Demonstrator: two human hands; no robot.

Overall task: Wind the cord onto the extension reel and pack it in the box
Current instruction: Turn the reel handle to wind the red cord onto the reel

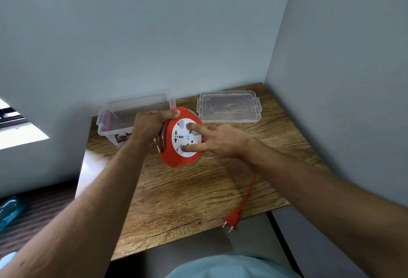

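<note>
My left hand [150, 128] grips the rim of a round orange extension reel [171, 156] and holds it on edge above the wooden table [176, 200]. The reel's white socket face [184, 137] points toward me. My right hand [217, 139] presses two fingertips on that white face, fingers spread. Wound cord shows at the reel's left edge. An orange cord [248, 193] trails from under my right forearm down to its plug [230, 221], which hangs over the table's front edge. A clear plastic box [114, 120] stands open at the back left, behind the reel.
The box's clear lid [229, 106] lies flat at the back right of the table. Grey walls close the table in behind and on the right. A blue bottle [10, 211] lies on the floor at the left.
</note>
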